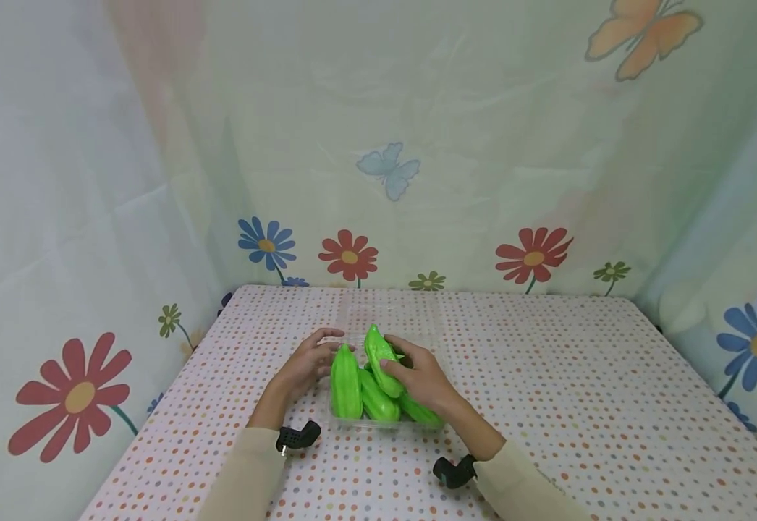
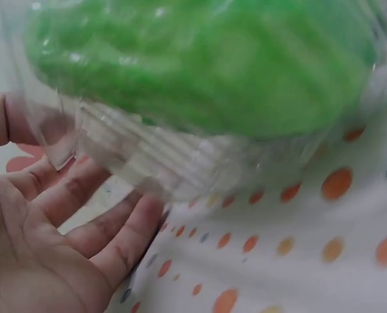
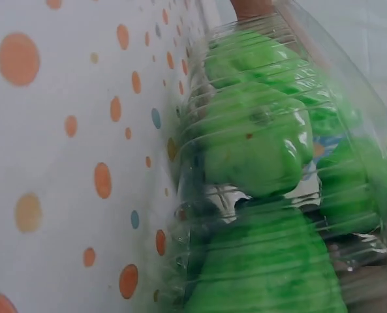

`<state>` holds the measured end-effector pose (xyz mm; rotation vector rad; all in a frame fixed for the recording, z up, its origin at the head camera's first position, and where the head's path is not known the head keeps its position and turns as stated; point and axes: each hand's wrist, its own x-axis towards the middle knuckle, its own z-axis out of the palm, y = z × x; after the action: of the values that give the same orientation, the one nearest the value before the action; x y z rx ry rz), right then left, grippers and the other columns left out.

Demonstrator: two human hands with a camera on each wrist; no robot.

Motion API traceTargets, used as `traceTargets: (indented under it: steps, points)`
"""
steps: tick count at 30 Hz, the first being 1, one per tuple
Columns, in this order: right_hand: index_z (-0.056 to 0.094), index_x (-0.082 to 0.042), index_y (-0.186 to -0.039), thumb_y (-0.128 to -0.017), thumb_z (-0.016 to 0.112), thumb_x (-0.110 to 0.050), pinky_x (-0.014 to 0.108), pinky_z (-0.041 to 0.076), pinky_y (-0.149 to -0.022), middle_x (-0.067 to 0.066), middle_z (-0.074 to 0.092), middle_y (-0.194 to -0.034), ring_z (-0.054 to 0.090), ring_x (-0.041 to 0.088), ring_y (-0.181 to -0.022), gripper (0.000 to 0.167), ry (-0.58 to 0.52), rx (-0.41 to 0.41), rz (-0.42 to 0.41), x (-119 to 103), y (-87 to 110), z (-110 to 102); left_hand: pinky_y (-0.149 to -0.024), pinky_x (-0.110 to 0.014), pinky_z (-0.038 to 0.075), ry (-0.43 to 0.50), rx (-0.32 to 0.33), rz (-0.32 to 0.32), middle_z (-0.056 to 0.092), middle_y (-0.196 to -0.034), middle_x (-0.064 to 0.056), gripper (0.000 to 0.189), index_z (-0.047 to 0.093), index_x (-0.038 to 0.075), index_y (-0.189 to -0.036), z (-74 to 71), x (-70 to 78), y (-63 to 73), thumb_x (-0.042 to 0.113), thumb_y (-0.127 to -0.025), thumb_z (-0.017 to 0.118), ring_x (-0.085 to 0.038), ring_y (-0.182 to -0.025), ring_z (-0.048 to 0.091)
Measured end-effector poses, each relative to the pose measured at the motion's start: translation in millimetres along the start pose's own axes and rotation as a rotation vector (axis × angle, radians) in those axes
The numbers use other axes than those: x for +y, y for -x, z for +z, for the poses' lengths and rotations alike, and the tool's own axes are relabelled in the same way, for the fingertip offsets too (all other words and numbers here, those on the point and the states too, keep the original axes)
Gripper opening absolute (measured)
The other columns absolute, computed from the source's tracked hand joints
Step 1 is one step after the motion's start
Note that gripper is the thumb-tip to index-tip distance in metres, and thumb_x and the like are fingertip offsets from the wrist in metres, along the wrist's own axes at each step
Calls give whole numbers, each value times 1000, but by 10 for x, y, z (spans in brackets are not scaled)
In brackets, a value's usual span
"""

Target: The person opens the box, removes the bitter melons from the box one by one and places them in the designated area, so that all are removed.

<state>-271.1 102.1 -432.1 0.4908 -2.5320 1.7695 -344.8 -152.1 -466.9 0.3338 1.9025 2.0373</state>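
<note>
A clear plastic box (image 1: 378,423) holds several bright green, ridged bitter melons. One bitter melon (image 1: 346,383) lies along the left wall, its tip pointing away; another bitter melon (image 1: 378,399) is in the middle. My right hand (image 1: 423,373) grips a bumpy bitter melon (image 1: 378,354) on top of the others, thumb on the near side. At the box's left side is my left hand (image 1: 303,365), its loosely bent fingers against the clear wall (image 2: 180,176). Through the ribbed plastic in the right wrist view, bitter melons (image 3: 252,137) show close up; the right hand is mostly hidden there.
The box's clear lid (image 1: 388,311) lies folded back behind it. A dotted cloth (image 1: 548,376) covers the table, and a curtain (image 1: 470,145) printed with flowers and butterflies hangs around it. Black wrist cameras (image 1: 454,472) sit near both sleeves.
</note>
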Motion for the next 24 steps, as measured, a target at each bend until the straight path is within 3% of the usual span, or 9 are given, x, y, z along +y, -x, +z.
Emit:
traceTargets:
  steps: [4, 11, 18, 24]
  points:
    - [48, -8, -151, -100, 65, -22, 43, 57, -91, 15, 59, -141, 64, 30, -116, 56, -27, 20, 23, 26, 17, -54, -85, -31, 58, 42, 45, 14, 61, -137, -19, 56, 40, -2, -150, 46, -38, 7, -5, -94, 43, -24, -114, 66]
    - [48, -9, -151, -99, 66, -24, 46, 56, -96, 17, 53, -148, 59, 36, -125, 56, -91, 82, 86, 11, 17, -179, -79, -24, 58, 89, 136, 70, 62, -135, -18, 58, 44, -3, -149, 143, -50, -22, -8, -91, 43, -25, -115, 65]
    - [47, -9, -151, -98, 67, -21, 41, 56, -95, 17, 51, -150, 57, 36, -128, 58, -146, 125, 124, 62, 57, -285, -84, -29, 60, 144, 148, 90, 63, -133, -22, 56, 44, -6, -148, 219, -115, -22, -8, -93, 42, -38, -123, 61]
    - [47, -10, -152, -98, 67, -26, 36, 57, -90, 17, 49, -152, 59, 33, -124, 60, -137, 155, 102, 46, 25, -353, -85, -31, 60, 146, 157, 117, 61, -133, -26, 56, 44, -6, -148, 171, -114, -33, -10, -92, 44, -43, -123, 60]
